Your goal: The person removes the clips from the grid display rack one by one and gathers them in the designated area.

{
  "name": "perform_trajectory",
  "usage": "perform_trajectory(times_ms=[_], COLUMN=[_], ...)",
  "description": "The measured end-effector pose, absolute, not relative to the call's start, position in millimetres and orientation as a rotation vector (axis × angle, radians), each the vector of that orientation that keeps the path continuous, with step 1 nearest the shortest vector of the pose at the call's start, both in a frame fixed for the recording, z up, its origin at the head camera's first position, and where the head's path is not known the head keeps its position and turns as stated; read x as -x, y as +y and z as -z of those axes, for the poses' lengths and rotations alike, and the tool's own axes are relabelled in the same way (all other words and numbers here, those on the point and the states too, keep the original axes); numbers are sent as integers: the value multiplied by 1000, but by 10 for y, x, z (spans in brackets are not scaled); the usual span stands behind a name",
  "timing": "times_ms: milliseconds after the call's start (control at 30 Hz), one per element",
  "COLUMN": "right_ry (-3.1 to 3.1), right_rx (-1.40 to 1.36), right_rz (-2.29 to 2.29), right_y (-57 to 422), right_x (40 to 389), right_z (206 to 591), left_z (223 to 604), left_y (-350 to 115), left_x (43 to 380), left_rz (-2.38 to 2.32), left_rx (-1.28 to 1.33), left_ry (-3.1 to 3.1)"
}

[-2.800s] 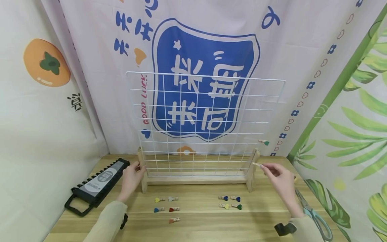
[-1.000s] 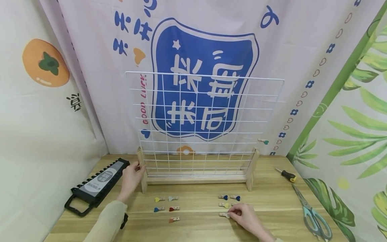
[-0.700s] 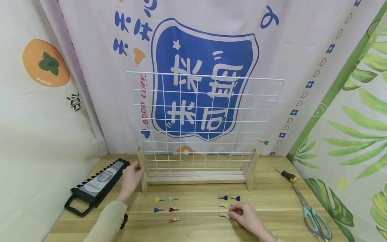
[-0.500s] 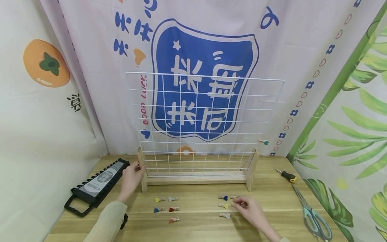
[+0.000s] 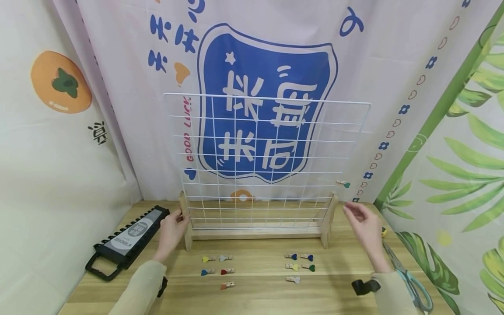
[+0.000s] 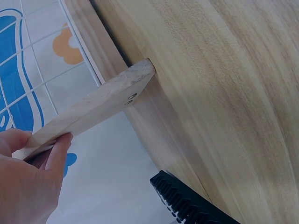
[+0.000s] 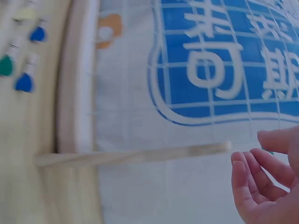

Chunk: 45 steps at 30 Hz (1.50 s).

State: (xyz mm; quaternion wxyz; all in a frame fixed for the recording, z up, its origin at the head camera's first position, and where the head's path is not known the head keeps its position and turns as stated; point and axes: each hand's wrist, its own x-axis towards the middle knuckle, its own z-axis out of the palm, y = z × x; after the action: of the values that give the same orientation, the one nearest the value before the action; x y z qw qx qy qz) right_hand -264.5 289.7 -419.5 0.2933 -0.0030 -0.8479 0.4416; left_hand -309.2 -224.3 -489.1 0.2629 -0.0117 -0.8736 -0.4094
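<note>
My left hand (image 5: 172, 229) grips the left wooden upright (image 6: 93, 109) of the stand, thumb on one side and fingers on the other. A white wire grid (image 5: 267, 99) stands upright in the wooden base (image 5: 256, 235). On its right edge is clipped a small clothespin with a green heart (image 5: 344, 184). Just below that clothespin and beside the right upright (image 5: 330, 221), my right hand (image 5: 362, 225) holds nothing. Its fingers bend loosely, with the thumb apart from them in the right wrist view. A white-heart clothespin (image 5: 292, 279) lies on the table in front.
Several heart clothespins lie in two groups, including a red one (image 5: 227, 271) at left and a yellow one (image 5: 292, 267) at right. A black toothed rack (image 5: 127, 240) lies left. Scissors (image 5: 409, 278) and a partly hidden screwdriver (image 5: 383, 232) lie right.
My right hand carried the white-heart clothespin from the right upright down to the table, let go of it, and moved back up and right, without it. The left hand has stayed put.
</note>
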Motion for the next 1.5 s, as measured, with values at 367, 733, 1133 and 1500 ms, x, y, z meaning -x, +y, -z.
perform_trajectory(times_ms=[367, 733, 1133, 1500], right_ry=[-2169, -2214, -2184, -2196], right_rx=[80, 46, 55, 54], right_rz=[-1268, -1249, -1233, -1188], right_y=[3040, 3046, 3029, 3033], right_x=[2897, 3049, 3033, 3011], right_z=[3922, 3820, 3810, 3774], left_z=[4874, 4882, 4874, 4876], left_y=[-2234, -2239, -2239, -2241], left_x=[3102, 3096, 3091, 3086], left_rz=[1134, 1143, 1137, 1131], left_rx=[-4, -10, 10, 9], left_ry=[-2386, -2387, -2368, -2380])
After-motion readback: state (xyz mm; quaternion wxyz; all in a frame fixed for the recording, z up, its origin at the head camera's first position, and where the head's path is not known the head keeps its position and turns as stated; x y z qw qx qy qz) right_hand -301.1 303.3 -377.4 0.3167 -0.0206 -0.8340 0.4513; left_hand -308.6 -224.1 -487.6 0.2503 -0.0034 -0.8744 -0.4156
